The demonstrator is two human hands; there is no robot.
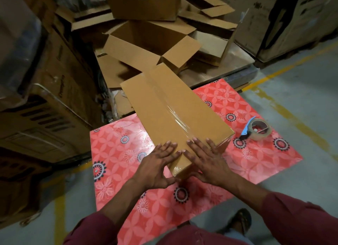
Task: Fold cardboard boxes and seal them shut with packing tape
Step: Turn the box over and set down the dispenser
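Cardboard lay under your flat, spread left hand (158,167) and right hand (206,162), pressing tape down over the sealed box (173,105) at its near end on the red mat (256,153). Likely smoothing; next, the open box (146,48) beyond needed the tape dispenser (257,129).
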